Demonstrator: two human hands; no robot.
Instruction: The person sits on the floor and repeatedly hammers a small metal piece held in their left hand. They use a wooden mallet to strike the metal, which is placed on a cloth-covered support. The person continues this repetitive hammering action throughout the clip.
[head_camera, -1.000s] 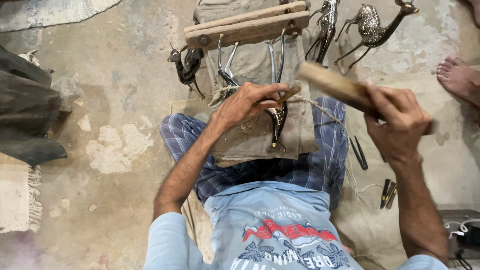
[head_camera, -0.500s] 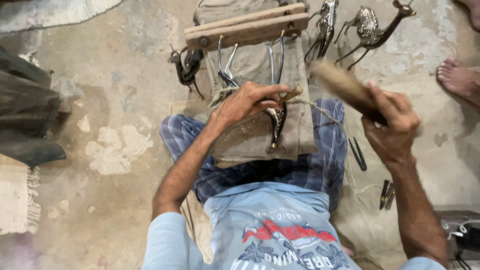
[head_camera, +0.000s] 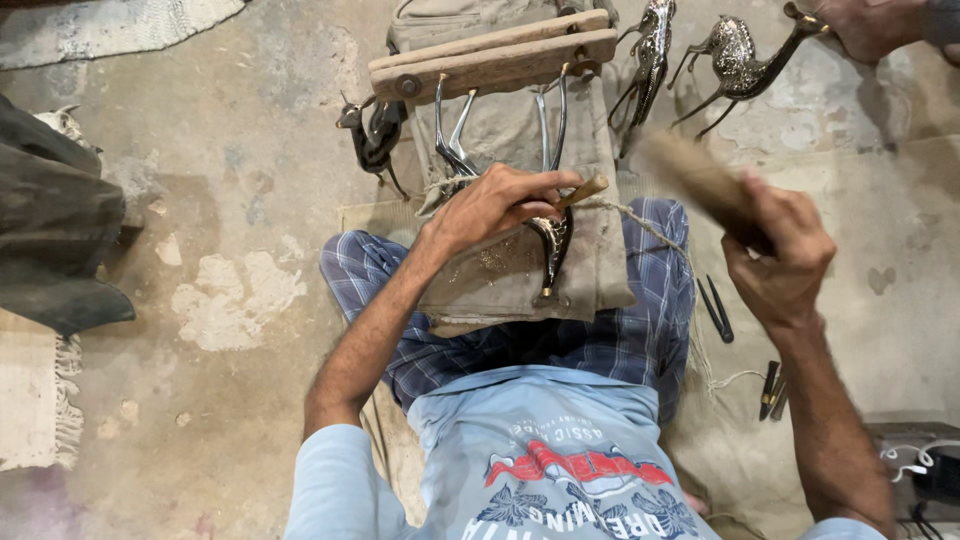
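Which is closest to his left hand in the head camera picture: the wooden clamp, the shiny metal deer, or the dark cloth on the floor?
From the left hand:
1. Wooden clamp, just above the hand, at the top middle.
2. Shiny metal deer, farther off at the upper right.
3. Dark cloth, farthest, at the left edge.

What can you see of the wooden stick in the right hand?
The wooden stick is a thick, pale brown, roughly round bar. It looks blurred, so its surface is unclear. The right hand wraps its near end; the far end points up and left, above the lap and toward the left hand. Nothing else touches it.
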